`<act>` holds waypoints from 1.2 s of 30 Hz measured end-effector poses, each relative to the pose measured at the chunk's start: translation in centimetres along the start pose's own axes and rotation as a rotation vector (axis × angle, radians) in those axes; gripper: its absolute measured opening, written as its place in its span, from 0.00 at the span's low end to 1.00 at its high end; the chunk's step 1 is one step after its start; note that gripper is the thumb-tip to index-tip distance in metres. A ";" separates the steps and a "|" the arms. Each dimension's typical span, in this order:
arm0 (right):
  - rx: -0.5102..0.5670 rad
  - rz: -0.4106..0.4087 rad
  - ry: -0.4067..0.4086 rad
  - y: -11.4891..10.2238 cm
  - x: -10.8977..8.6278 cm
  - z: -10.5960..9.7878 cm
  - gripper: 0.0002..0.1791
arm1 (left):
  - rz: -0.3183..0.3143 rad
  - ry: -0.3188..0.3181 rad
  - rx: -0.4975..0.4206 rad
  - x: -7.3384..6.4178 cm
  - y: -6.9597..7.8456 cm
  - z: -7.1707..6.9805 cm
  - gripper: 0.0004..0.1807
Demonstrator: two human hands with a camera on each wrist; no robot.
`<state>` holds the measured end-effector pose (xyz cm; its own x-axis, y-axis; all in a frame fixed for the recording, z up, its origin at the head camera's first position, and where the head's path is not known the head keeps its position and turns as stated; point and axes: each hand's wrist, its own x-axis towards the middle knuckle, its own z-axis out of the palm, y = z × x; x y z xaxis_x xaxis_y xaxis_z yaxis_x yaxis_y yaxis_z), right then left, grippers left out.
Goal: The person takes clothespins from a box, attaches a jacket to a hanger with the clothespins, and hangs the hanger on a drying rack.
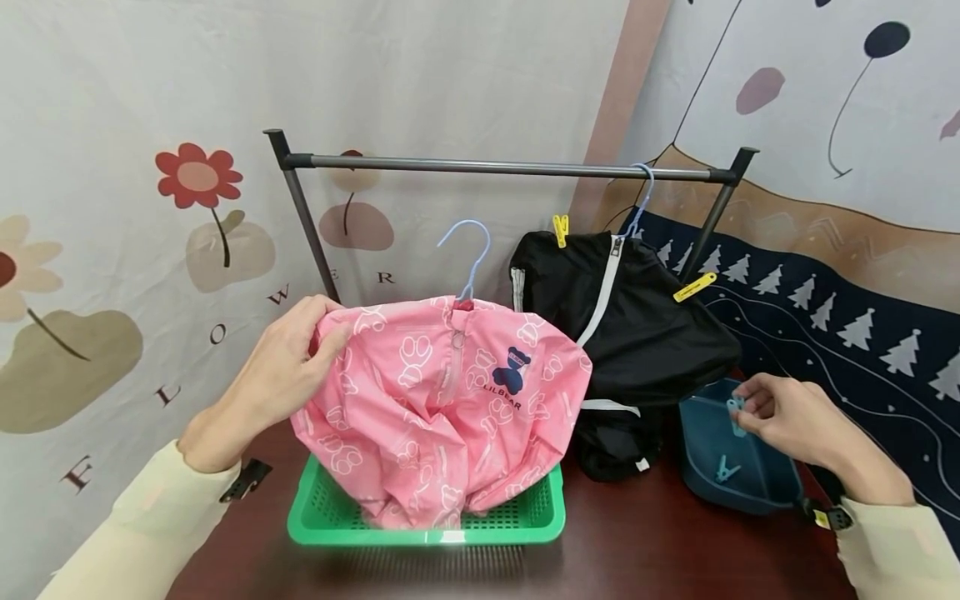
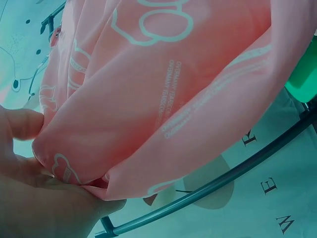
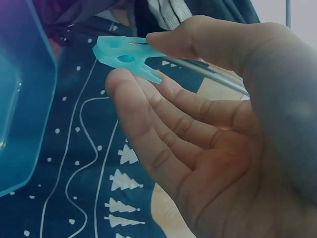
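My left hand [image 1: 281,367] grips the shoulder of a pink jacket [image 1: 420,375] with white bear outlines. In the left wrist view, thumb and fingers pinch the pink cloth [image 2: 119,119]. A light blue hanger [image 1: 474,258] sticks up from the jacket's neck, its hook off the rail. The jacket's lower part bunches into a green basket [image 1: 300,521]. At the right, my right hand [image 1: 806,417] pinches a light blue clothespin [image 3: 124,52] between thumb and fingers, above a dark blue bin [image 1: 750,483]. Another clothespin [image 1: 726,469] lies in the bin.
A metal rail [image 1: 450,167] on two posts spans the back. From its right end a black jacket [image 1: 637,325] hangs on a blue hanger [image 1: 642,200], with yellow clothespins [image 1: 561,231] on its shoulders. Basket and bin stand on a dark red table [image 1: 615,550], before printed cloth walls.
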<state>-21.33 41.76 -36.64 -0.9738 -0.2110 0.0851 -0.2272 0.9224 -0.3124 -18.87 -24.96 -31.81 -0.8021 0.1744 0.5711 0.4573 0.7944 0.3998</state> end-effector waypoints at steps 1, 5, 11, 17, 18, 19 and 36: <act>0.000 -0.005 0.003 -0.2 0.0 -0.1 0.15 | -0.005 -0.005 -0.002 0.0 0.0 0.0 0.08; 0.000 -0.033 0.029 -1.0 -0.1 -0.3 0.15 | -0.002 -0.009 -0.003 0.1 0.0 -0.1 0.09; 0.003 -0.081 0.067 -2.3 -0.2 -0.6 0.14 | 0.018 -0.002 -0.001 0.0 0.0 0.1 0.09; 0.013 -0.137 0.108 -4.0 -0.4 -0.6 0.14 | 0.026 0.008 -0.001 -0.1 -0.1 0.2 0.08; 0.016 -0.149 0.114 -4.2 -0.5 -0.6 0.14 | 0.026 0.009 0.000 -0.1 -0.1 0.2 0.07; 0.019 -0.160 0.118 -4.5 -0.5 -0.6 0.15 | 0.024 0.008 -0.002 -0.1 -0.1 0.2 0.07; 0.072 -0.347 0.219 -9.8 0.9 -0.5 0.18 | 0.079 0.056 -0.020 0.2 -0.7 0.4 0.08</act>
<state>-20.02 32.67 -33.00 -0.8154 -0.4241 0.3940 -0.5490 0.7822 -0.2944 -19.51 -25.22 -32.26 -0.7409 0.2026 0.6403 0.5263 0.7674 0.3662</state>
